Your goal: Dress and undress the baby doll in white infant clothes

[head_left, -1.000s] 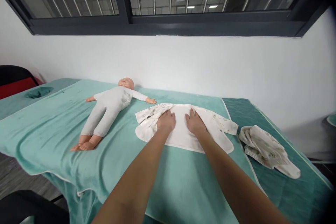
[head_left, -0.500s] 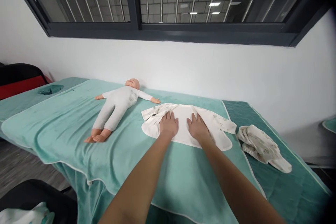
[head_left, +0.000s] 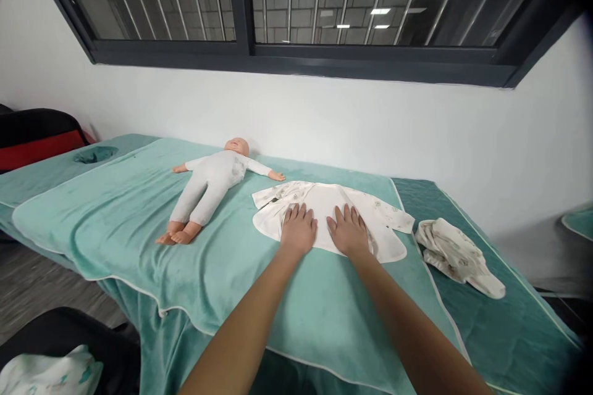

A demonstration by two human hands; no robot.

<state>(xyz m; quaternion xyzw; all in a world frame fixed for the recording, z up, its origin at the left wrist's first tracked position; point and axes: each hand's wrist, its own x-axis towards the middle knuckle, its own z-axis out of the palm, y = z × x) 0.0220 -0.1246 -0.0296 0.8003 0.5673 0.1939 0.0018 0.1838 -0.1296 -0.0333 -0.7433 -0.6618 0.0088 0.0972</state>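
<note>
The shirt is spread out on the green cloth. It is touched by the left hand and the right hand, both held flat, palms down, fingers extended, with nothing grasped. To the left, a doll is laid face up. To the right, a crumpled garment is heaped on a darker cloth; above, a window is set in the wall.

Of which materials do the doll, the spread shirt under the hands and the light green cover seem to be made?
Shirt: probably cotton-like cloth, matte, with soft creases. Doll: bare parts seem vinyl or plastic, smooth and slightly shiny; its white part looks like matte fabric. Light green cover: likely plush, velvet-like fabric, from its soft sheen along folds.
</note>
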